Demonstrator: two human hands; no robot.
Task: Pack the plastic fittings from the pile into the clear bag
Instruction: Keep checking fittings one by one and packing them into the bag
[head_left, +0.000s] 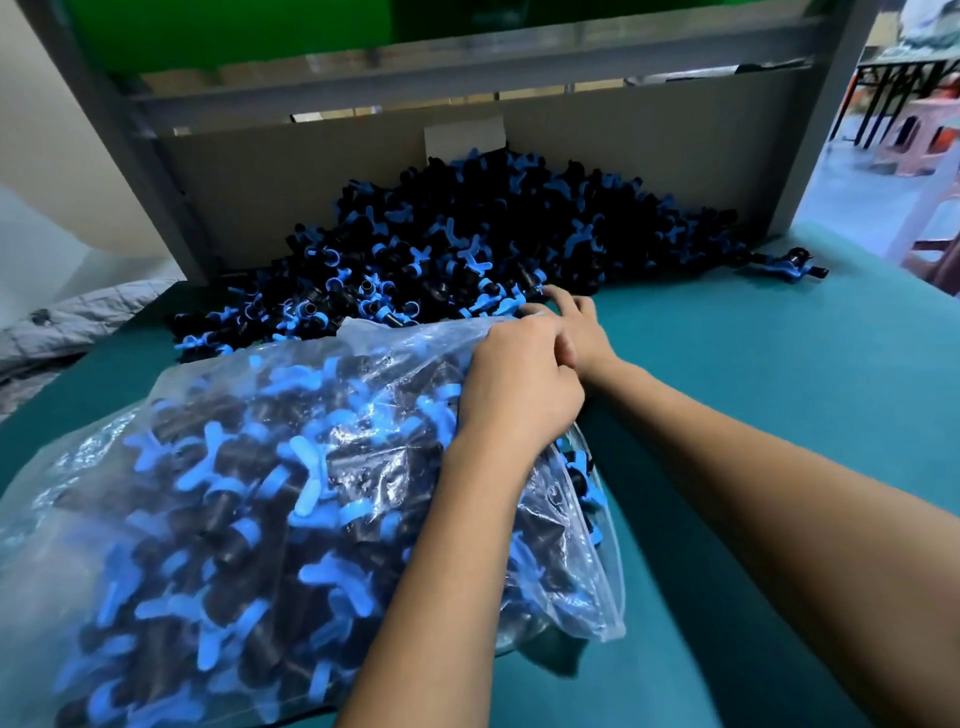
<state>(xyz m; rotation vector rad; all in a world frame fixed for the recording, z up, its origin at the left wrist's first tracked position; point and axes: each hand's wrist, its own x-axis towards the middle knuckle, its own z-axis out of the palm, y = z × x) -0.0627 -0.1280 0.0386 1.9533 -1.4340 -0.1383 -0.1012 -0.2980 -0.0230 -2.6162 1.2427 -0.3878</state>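
A big pile of black and blue plastic fittings (467, 234) lies heaped against a cardboard wall at the back of the table. In front of it lies a clear bag (218, 519), bulging with many of the same fittings. My left hand (519, 384) grips the bag's upper edge near its mouth, fingers curled into the plastic. Just behind it, my right hand (576, 327) reaches to the front edge of the pile, fingers curled over fittings there; whether it holds any is hidden.
The teal table top (753, 389) stretches to the right. A stray fitting (789, 265) lies apart at the pile's right end. A grey metal frame (467, 67) and cardboard panel (311, 171) close off the back. Grey fabric (78, 317) lies at the left edge.
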